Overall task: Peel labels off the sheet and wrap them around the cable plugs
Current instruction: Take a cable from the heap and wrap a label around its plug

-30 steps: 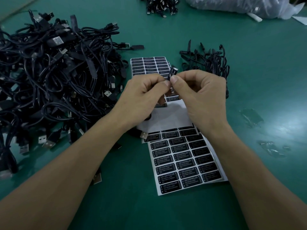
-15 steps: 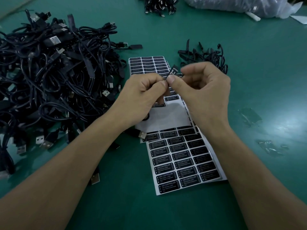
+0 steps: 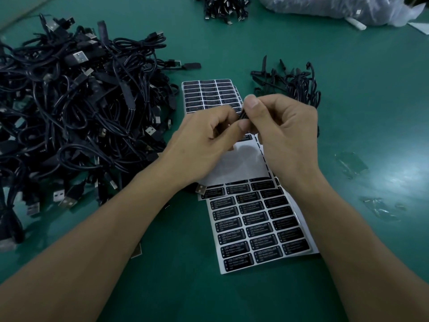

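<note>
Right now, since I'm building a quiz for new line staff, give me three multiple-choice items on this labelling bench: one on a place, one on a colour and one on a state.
1. Where is the big heap of USB cables?
A. on the person's left
B. on the person's right
C. straight ahead, beyond the hands

2. What colour are the labels on the near label sheet?
A. black with pale print
B. white with black print
C. yellow

3. What are the left hand and right hand doing?
A. both lie open
B. only the left holds something
C. fingers of both pinch one cable plug

Answers:
1 A: the heap lies beside the left forearm.
2 A: the labels are black rectangles with pale lettering on white backing.
3 C: thumbs and forefingers of both hands close on the plug above the sheet.
</note>
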